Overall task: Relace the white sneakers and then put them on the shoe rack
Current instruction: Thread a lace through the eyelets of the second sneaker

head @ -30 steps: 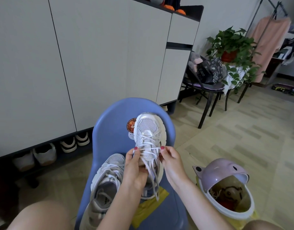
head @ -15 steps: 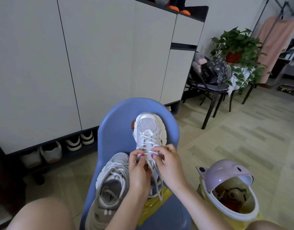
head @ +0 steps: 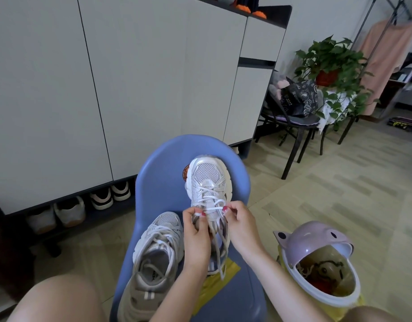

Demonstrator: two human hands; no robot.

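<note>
Two white sneakers lie on a blue chair (head: 163, 182). The right sneaker (head: 208, 180) points away from me with its toe up the chair back. My left hand (head: 197, 233) and my right hand (head: 241, 226) each pinch the white lace (head: 212, 209) at the middle of this shoe, one on either side. Loose lace ends hang down toward the seat. The left sneaker (head: 154, 256) lies beside my left wrist, its laces slack. The shoe rack (head: 68, 219) is the low open shelf under the white cabinet at the left.
Several shoes (head: 100, 198) stand on the low shelf. A pink-lidded bin (head: 316, 263) stands open at my right. A black chair (head: 295, 122) with bags, a potted plant (head: 330, 66) and a clothes rail stand further back. A yellow paper (head: 216, 282) lies on the seat.
My hands moved together over the middle of the right sneaker and now pinch the lace closer to the tongue. The view shifted slightly.
</note>
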